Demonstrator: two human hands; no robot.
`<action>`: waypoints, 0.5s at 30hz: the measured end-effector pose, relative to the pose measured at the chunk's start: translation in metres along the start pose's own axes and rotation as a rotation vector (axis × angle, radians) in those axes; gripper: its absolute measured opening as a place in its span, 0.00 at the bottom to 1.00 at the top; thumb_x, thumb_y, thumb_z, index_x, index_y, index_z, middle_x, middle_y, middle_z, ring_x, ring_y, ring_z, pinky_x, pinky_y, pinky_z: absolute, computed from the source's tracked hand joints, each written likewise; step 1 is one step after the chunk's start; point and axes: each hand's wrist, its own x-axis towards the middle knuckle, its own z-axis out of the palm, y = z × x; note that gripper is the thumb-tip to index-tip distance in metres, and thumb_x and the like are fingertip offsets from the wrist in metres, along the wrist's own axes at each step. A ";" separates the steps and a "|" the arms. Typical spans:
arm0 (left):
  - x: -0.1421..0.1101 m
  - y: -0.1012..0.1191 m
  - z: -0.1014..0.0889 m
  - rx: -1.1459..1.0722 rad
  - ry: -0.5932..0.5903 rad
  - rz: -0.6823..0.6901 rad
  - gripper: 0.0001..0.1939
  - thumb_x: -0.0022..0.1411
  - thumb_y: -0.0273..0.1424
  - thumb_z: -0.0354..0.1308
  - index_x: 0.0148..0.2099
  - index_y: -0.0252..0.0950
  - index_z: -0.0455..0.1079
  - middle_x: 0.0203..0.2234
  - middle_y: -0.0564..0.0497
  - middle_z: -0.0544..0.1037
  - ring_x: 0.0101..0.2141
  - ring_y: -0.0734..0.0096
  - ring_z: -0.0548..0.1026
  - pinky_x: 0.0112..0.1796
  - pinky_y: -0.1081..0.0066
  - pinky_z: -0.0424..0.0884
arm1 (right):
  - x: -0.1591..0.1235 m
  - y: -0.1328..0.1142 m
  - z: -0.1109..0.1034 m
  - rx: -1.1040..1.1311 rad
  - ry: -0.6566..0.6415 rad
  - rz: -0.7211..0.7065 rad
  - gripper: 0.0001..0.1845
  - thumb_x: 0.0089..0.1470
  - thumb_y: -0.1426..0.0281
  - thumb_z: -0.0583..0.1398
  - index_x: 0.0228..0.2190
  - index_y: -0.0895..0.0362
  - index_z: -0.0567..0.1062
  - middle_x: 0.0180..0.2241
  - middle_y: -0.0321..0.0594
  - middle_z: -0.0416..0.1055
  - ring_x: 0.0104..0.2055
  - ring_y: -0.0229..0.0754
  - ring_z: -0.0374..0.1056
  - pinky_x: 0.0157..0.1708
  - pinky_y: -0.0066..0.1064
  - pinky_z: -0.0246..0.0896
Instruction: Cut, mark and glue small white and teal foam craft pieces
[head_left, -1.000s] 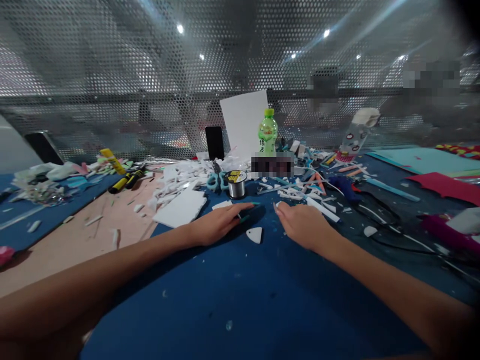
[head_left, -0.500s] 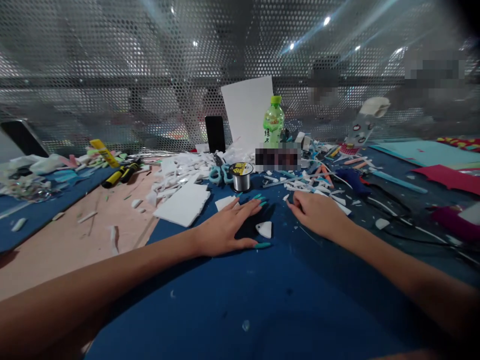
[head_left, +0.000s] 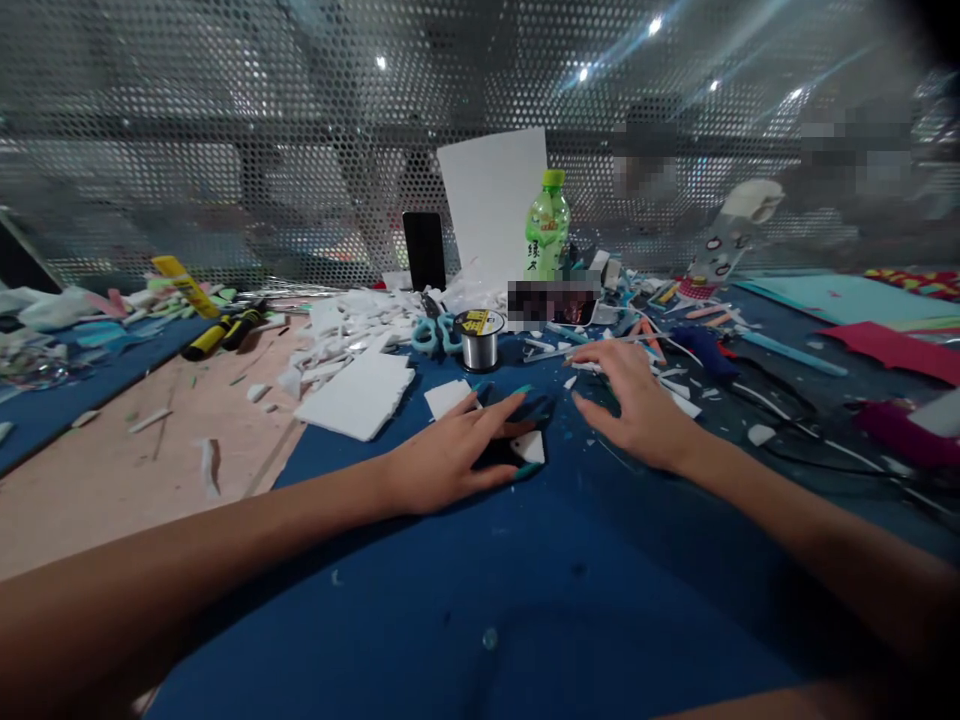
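Observation:
My left hand [head_left: 457, 450] rests on the blue mat [head_left: 420, 610], with long teal nails. Its thumb and a curled finger close around a small white foam piece [head_left: 531, 447] with a rounded tip and a dark dot, while the other fingers stretch forward. Part of that piece is hidden by the fingers. Just beyond the hand lies a small white foam square [head_left: 448, 398]. My right hand [head_left: 637, 405] hovers low over the mat with thumb and fingers apart, nothing between them. A tiny white scrap [head_left: 570, 382] lies in front of its thumb.
A spool of clear line [head_left: 480, 350], blue-handled scissors [head_left: 435, 335] and a white foam sheet [head_left: 360, 395] lie ahead. Behind stand a green bottle [head_left: 547, 225] and a phone [head_left: 424, 250]. Foam scraps [head_left: 352, 325] heap up at the back. Cables [head_left: 825, 475] run along the right.
My left thumb and finger have drawn in around the small foam piece. My right hand has opened from a pinch, and the tiny scrap now lies loose. The view has shifted slightly.

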 end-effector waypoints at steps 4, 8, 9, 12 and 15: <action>0.001 0.001 -0.002 -0.015 -0.012 -0.018 0.35 0.64 0.34 0.51 0.65 0.39 0.34 0.56 0.46 0.64 0.58 0.61 0.57 0.58 0.52 0.41 | 0.007 0.015 -0.016 -0.037 0.161 0.070 0.12 0.55 0.68 0.49 0.40 0.56 0.66 0.42 0.47 0.65 0.47 0.48 0.59 0.47 0.40 0.51; 0.001 -0.003 0.000 -0.056 -0.006 0.027 0.34 0.64 0.33 0.50 0.65 0.41 0.34 0.55 0.47 0.66 0.57 0.62 0.59 0.58 0.53 0.43 | 0.015 0.047 -0.031 -0.388 0.332 0.448 0.11 0.55 0.70 0.49 0.38 0.61 0.66 0.42 0.53 0.65 0.48 0.49 0.57 0.49 0.38 0.47; 0.001 -0.005 0.000 -0.067 -0.003 0.035 0.34 0.65 0.32 0.50 0.65 0.42 0.34 0.55 0.47 0.66 0.57 0.62 0.59 0.58 0.53 0.43 | 0.016 0.056 -0.033 -0.413 0.335 0.495 0.13 0.54 0.70 0.50 0.39 0.64 0.66 0.43 0.57 0.64 0.49 0.51 0.56 0.49 0.40 0.46; 0.000 -0.008 0.001 -0.077 0.021 0.046 0.32 0.64 0.31 0.51 0.64 0.43 0.38 0.54 0.48 0.68 0.57 0.63 0.60 0.59 0.54 0.44 | 0.015 0.078 -0.033 -0.474 0.292 0.613 0.16 0.54 0.69 0.50 0.39 0.68 0.67 0.42 0.62 0.63 0.49 0.55 0.54 0.46 0.41 0.46; 0.000 -0.010 0.001 -0.075 0.070 0.063 0.31 0.63 0.29 0.53 0.63 0.43 0.43 0.52 0.50 0.70 0.56 0.65 0.62 0.59 0.56 0.43 | 0.011 0.096 -0.032 -0.554 0.226 0.734 0.24 0.52 0.65 0.52 0.43 0.75 0.64 0.44 0.69 0.60 0.50 0.60 0.51 0.45 0.44 0.44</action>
